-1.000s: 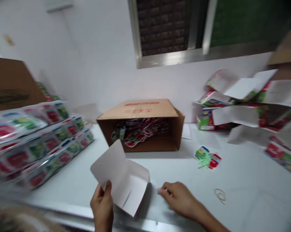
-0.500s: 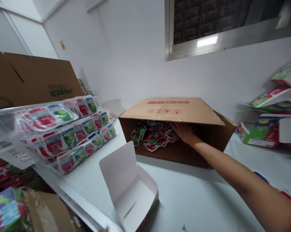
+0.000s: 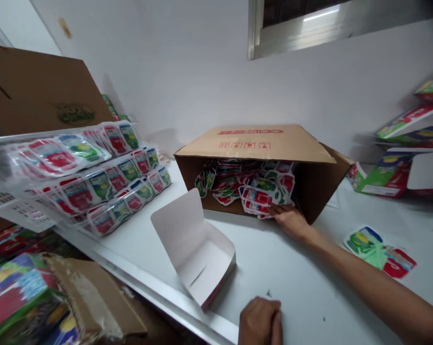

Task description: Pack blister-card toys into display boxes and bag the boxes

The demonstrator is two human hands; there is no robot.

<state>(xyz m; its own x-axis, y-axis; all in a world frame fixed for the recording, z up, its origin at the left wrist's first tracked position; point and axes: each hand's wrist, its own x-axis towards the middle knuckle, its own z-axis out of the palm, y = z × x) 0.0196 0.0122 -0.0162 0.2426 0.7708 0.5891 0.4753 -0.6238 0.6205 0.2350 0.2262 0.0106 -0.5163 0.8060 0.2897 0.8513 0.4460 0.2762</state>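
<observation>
Right hand: At the carton's open mouth, the right hand point(image 3: 290, 220) has its fingers against the lower edge of the nearest packets point(image 3: 257, 199); how firmly it grasps them, one cannot tell.
Left hand: Low in the frame, the left hand point(image 3: 260, 321) is curled into a loose fist near the white box; its palm is hidden.
Packets: Red and green with white borders, they lie heaped inside the carton, a cluster leaning out at the front.
Carton: The brown carton point(image 3: 255, 143) rests on its side on the counter point(image 3: 274, 258), its opening facing the worker, red print on top.
White box: Between the carton and the counter's front edge sits the white box point(image 3: 211, 258), lid raised, a slit in its inside.
Right side: A loose pair point(image 3: 363, 241) of packets lies beyond the forearm, below stacked open boxes point(image 3: 392, 172).
Left side: Rows point(image 3: 104, 187) of packets in clear plastic are piled beside a white basket point(image 3: 22, 213).
Backdrop: A window point(image 3: 295, 36) is set in the white wall point(image 3: 202, 72).
</observation>
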